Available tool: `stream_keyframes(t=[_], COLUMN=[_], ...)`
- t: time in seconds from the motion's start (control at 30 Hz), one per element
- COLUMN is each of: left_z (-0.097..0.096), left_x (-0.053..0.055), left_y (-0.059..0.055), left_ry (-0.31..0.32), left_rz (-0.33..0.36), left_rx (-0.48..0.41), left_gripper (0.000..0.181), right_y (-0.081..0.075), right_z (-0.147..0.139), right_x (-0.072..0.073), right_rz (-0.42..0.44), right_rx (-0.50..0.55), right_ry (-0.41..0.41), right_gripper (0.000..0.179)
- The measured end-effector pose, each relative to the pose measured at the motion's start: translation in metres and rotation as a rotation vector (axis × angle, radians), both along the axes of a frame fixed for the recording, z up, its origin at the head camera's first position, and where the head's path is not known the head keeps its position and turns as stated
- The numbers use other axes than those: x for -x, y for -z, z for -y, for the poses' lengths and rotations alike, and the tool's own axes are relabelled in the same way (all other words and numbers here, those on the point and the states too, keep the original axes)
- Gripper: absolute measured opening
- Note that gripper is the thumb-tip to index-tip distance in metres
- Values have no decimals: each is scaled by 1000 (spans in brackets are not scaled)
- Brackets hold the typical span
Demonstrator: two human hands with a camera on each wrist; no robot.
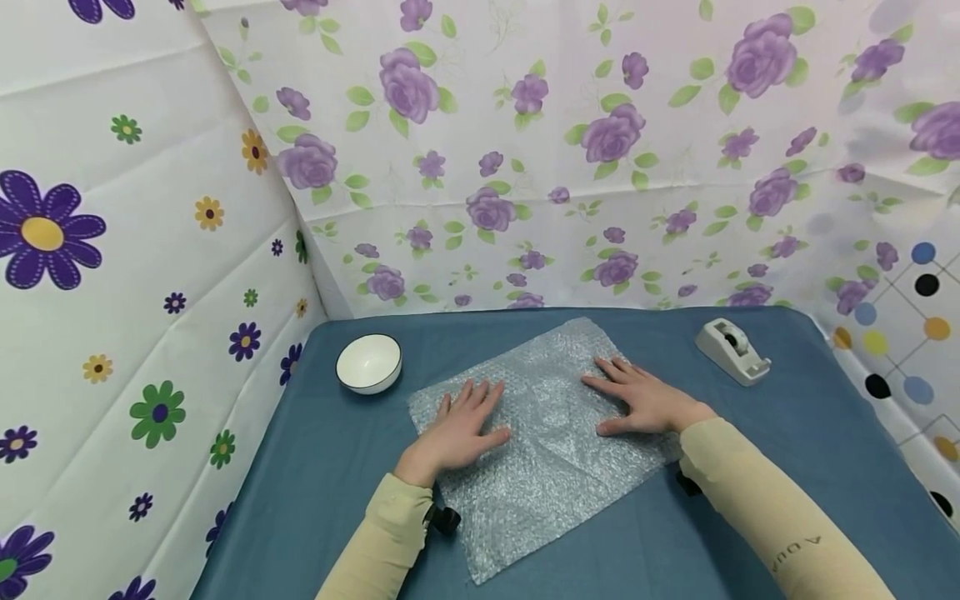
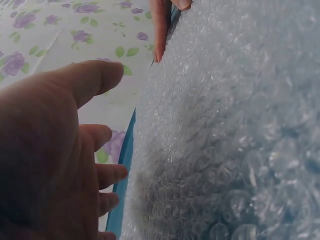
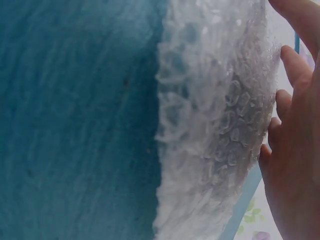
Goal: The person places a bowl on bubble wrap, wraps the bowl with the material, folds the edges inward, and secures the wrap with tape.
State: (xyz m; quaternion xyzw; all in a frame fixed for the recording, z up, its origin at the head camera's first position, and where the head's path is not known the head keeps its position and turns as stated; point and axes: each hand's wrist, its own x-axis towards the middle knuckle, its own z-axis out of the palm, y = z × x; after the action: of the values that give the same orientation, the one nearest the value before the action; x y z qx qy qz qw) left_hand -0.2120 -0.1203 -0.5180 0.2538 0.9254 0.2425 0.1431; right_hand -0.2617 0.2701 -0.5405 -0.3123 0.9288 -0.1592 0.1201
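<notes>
A sheet of clear bubble wrap (image 1: 551,450) lies at a slant on the blue-covered table, its bubbles plain in the left wrist view. My left hand (image 1: 459,429) is over its left part with the fingers spread and pointing away from me. Over the right part is my right hand (image 1: 645,402), also with straight, parted fingers. Neither hand holds anything. In the right wrist view the right fingertips (image 3: 276,127) meet the far side of the wrap. The left fingers (image 2: 111,175) show stretched out in the left wrist view.
A white bowl with a dark rim (image 1: 369,364) stands at the back left. At the back right sits a white tape dispenser (image 1: 733,350). Flowered cloths (image 1: 480,167) hang behind and beside the blue tabletop (image 1: 300,500).
</notes>
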Motion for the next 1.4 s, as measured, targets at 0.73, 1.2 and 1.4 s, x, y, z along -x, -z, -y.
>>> stream_keyframes(t=[0.73, 1.2, 1.4], left_z=[-2, -1, 2], left_x=[1, 1, 5], left_y=[6, 4, 5], left_ry=[34, 43, 54], left_rz=[32, 45, 41], left_rx=[53, 92, 87], left_gripper=[86, 93, 94], right_y=[3, 11, 13], right_z=[0, -1, -2], right_x=[1, -2, -6], right_rz=[-19, -27, -44], right_rx=[-10, 28, 64], right_ry=[3, 21, 43], right_gripper=[98, 97, 96])
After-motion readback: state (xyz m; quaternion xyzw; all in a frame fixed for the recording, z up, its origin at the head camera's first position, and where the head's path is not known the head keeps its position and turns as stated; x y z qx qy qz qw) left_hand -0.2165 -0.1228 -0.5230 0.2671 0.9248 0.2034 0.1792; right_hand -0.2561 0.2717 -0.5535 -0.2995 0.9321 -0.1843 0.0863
